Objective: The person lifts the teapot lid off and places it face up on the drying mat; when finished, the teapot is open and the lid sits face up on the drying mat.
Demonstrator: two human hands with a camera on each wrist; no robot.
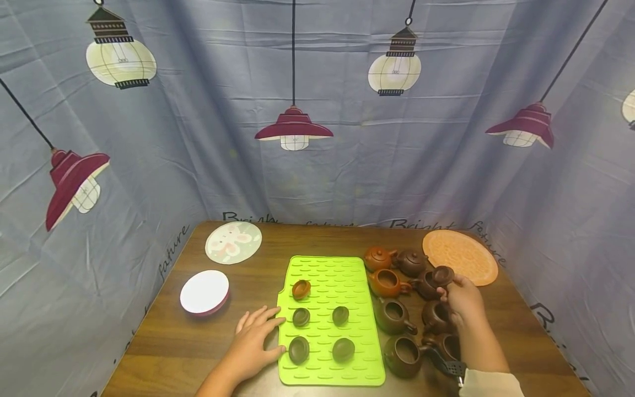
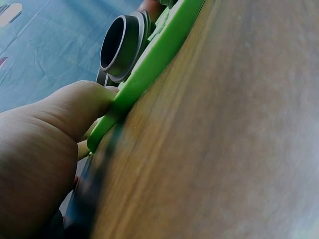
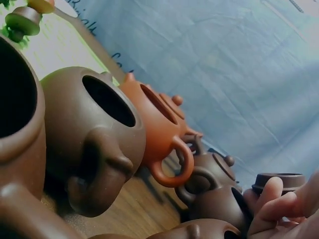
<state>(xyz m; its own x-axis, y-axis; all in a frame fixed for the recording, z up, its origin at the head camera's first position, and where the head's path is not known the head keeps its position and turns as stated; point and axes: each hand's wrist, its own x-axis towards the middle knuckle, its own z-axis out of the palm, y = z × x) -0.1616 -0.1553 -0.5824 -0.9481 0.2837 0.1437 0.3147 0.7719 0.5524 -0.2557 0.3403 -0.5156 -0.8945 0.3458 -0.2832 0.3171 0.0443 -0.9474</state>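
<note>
My right hand [image 1: 463,300] pinches a dark brown teapot lid [image 1: 443,275] just above an uncovered dark teapot [image 1: 426,285]. In the right wrist view, the held lid [image 3: 280,182] is tilted between thumb and fingers. My left hand [image 1: 258,339] has its fingers spread, with the tips touching the left edge of the lime green mat [image 1: 322,331]. On that mat lie an orange lid [image 1: 301,289] and several dark lids [image 1: 343,350]. An orange teapot [image 1: 379,258] and a dark teapot [image 1: 412,263] at the back wear their lids. An orange teapot [image 1: 387,283] in front is uncovered.
More uncovered dark teapots [image 1: 394,315] crowd the mat's right side, near my right forearm. A black slotted utensil [image 1: 453,368] lies by that sleeve. An orange round mat [image 1: 461,256] is back right; a white round dish [image 1: 204,292] and patterned round mat [image 1: 233,242] are left.
</note>
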